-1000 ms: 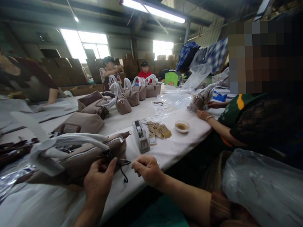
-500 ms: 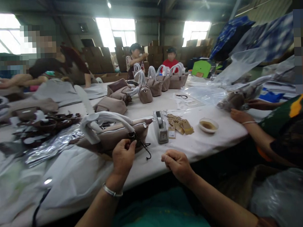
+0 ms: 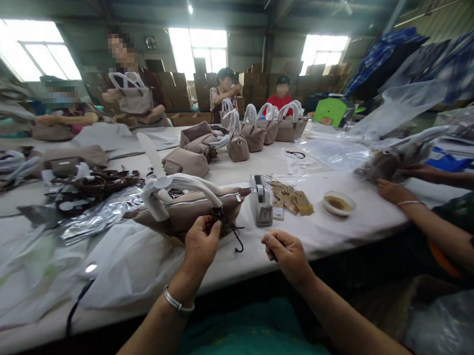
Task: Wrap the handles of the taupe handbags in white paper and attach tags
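A taupe handbag [image 3: 187, 209] with a zip top and white-wrapped handles [image 3: 154, 203] stands on the table in front of me. My left hand [image 3: 202, 244] is at its near side, thumb and fingers pinched on a dark patterned tassel [image 3: 228, 227] by the handle base. A black cord [image 3: 239, 244] dangles from there. To the right, my right hand [image 3: 288, 254] is held closed above the table's front edge, apart from the bag. Whatever its fingertips may grip is too small to make out. A grey tape dispenser [image 3: 261, 205] stands just beyond, between the hands.
Brown paper tags [image 3: 294, 197] and a bowl of brown liquid [image 3: 339, 203] lie right of the dispenser. Several more handbags [image 3: 254, 133] stand farther back. Dark straps [image 3: 91, 187] and clear plastic are heaped at left. A co-worker's hands [image 3: 395, 191] handle a plastic-wrapped bag at right.
The view has swung left, so the table's things sit farther right. At the back left, a co-worker who was leaning over now stands upright holding a handbag. My hands keep nearly the same pose.
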Demonstrator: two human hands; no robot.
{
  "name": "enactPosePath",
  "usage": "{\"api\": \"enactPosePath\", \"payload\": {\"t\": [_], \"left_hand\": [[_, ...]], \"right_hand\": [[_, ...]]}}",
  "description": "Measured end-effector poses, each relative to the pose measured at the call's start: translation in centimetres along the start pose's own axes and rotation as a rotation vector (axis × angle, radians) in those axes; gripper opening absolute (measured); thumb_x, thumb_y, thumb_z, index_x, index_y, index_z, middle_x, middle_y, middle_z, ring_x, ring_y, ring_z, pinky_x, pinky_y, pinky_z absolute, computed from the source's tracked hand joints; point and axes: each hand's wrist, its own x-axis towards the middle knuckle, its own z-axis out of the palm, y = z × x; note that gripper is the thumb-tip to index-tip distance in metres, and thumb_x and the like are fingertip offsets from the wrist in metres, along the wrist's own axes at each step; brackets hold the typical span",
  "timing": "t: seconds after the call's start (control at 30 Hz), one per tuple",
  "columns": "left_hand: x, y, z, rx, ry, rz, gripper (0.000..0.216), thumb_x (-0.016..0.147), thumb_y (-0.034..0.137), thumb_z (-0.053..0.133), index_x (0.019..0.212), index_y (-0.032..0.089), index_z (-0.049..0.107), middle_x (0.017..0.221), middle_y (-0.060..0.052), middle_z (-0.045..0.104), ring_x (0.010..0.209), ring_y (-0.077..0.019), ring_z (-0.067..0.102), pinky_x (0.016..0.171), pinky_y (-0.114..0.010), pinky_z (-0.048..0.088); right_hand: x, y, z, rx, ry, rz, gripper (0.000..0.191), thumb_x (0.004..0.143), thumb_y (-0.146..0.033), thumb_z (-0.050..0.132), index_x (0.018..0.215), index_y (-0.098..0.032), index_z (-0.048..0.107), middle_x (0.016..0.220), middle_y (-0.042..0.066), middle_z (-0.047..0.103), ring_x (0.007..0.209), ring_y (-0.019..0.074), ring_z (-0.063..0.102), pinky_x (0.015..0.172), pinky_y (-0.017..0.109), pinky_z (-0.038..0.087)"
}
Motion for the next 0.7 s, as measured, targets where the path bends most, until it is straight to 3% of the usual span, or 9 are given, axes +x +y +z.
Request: {"api": "enactPosePath", "payload": {"t": [0.17,0.27,0.43,0.57,0.7], "left_hand": [[0.2,-0.6,0.5,-0.139,-0.022,-0.05,0.038,0.079,0.045,0.068,0.102,0.014,0.068,0.087,-0.008,0.074,0.081,-0.0215,0.069,0.076,-0.032,0.053],[0.3,-0.8,0.5,-0.143,-0.015,-0.043,0.037,0.079,0.044,0.069,0.1,0.014,0.069,0.086,-0.008,0.074,0.078,-0.0207,0.069,0.073,-0.031,0.053],[0.2,-0.9,0.4,-0.136,-0.017,-0.032,0.038,0.079,0.045,0.068,0.102,0.015,0.07,0.087,-0.007,0.074,0.076,-0.0194,0.068,0.072,-0.03,0.054],[0.1,-0.7,0.2,-0.113,-0.013,-0.042,0.039,0.079,0.046,0.067,0.102,0.015,0.073,0.085,-0.006,0.074,0.074,-0.0189,0.067,0.07,-0.03,0.054],[0.1,-0.3,-0.2,-0.076,-0.008,-0.062,0.038,0.079,0.044,0.067,0.103,0.015,0.074,0.086,-0.007,0.075,0.075,-0.0197,0.068,0.071,-0.03,0.054]], "right_hand": [[0.4,-0.4,0.4,0.085,-0.08,0.151,0.032,0.082,-0.044,0.067,0.07,-0.016,0.061,0.052,-0.003,0.055,0.044,0.0079,0.047,0.044,0.021,0.032],[0.6,-0.3,0.6,0.17,-0.091,0.233,0.031,0.077,-0.044,0.071,0.083,-0.015,0.064,0.056,-0.003,0.058,0.042,0.0073,0.048,0.041,0.019,0.027],[1.1,-0.1,-0.1,0.147,-0.196,0.227,0.041,0.072,-0.041,0.077,0.099,-0.014,0.065,0.064,-0.002,0.061,0.046,0.0078,0.052,0.042,0.019,0.032],[1.7,-0.3,-1.2,0.159,-0.325,0.251,0.046,0.077,-0.048,0.073,0.105,-0.012,0.067,0.074,0.003,0.067,0.053,0.0094,0.057,0.046,0.02,0.036],[2.3,-0.4,-1.6,0.137,-0.318,0.265,0.048,0.078,-0.052,0.072,0.102,-0.011,0.066,0.072,0.003,0.066,0.051,0.0095,0.057,0.044,0.019,0.035]]}}
